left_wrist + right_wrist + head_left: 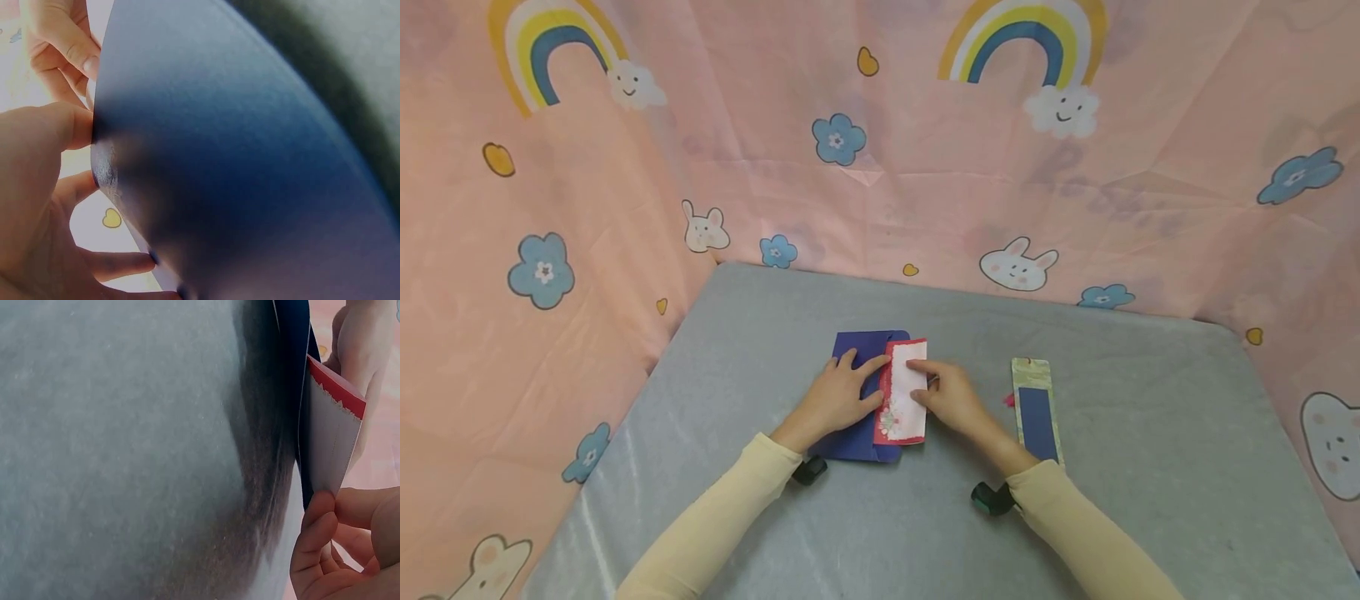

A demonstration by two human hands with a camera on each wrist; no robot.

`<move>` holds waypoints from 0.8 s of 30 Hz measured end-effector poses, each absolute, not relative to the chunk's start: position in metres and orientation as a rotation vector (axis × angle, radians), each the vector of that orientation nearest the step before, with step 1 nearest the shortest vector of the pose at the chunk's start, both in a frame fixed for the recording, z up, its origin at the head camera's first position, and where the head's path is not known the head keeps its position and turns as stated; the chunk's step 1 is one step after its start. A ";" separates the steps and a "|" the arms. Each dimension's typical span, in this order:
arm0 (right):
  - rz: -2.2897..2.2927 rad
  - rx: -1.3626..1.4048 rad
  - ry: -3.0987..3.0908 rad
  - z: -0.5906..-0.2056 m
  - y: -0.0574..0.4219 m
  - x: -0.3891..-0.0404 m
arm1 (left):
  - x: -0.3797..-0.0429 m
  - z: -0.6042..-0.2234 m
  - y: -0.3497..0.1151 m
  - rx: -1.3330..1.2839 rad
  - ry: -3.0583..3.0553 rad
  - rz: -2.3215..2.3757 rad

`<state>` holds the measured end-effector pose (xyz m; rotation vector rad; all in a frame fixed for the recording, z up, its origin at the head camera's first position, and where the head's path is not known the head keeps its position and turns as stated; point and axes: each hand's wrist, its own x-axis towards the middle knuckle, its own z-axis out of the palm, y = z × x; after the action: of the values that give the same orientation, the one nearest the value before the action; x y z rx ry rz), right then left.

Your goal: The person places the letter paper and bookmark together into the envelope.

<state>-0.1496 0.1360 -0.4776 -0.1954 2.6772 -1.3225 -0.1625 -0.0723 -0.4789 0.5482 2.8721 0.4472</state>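
The red-and-white card (906, 412) lies over the right part of the blue envelope (857, 437) on the table (1120, 467). The handling looks midway: card and envelope are together, but an edge juts out (any tucking inside, I cannot tell). The right hand's (955, 400) fingers pinch that edge; the left hand's (835, 400) are spread, touching both. The green-edged strip (1037, 421) lies apart, untouched.

- Head view, high up, facing forward and down across the desk (1150, 417)!
- Left wrist, tight on the blue folder (250, 94).
- Right wrist, close in: at frame right, the card (331, 437) head also sees.
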 end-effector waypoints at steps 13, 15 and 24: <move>-1.366 -0.184 2.715 -0.482 0.129 -0.149 | -0.163 -0.475 -0.076 0.592 2.850 0.502; -1.392 -0.172 2.705 -0.484 0.129 -0.149 | -0.163 -0.475 -0.077 0.606 2.851 0.505; -1.569 -0.099 2.538 -0.484 0.133 -0.147 | -0.163 -0.474 -0.078 0.615 2.846 0.526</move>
<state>-0.1473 0.1331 -0.4844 -0.0994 2.5383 -1.5686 -0.1633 -0.0778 -0.4745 0.6146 2.8465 0.5263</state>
